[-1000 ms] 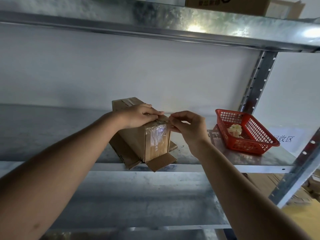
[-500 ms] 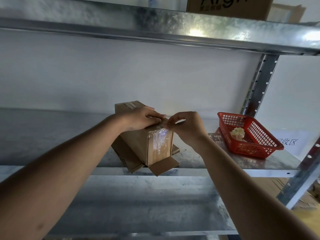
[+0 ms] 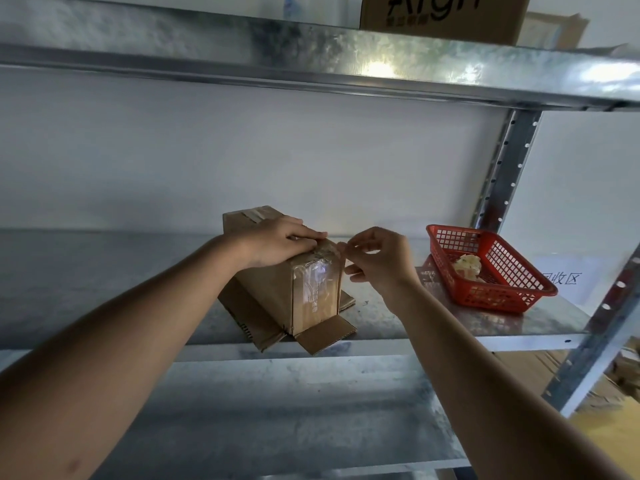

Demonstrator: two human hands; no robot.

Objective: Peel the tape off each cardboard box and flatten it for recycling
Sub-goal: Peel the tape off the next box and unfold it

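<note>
Left hand [image 3: 277, 242] covers the top of the cardboard box [image 3: 273, 289]; tape beneath it is hidden. Whether the right hand [image 3: 375, 261] pinches tape cannot be determined. Printed carton [image 3: 443, 15] on the upper shelf is cut off by the top edge. Contents of the red basket [image 3: 498, 292] are indistinct.

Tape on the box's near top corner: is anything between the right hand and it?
Nothing visible. The right hand is at the tape on the cardboard box, its fingers at the top corner. The left hand presses the box top beside that corner, not across it.
</note>
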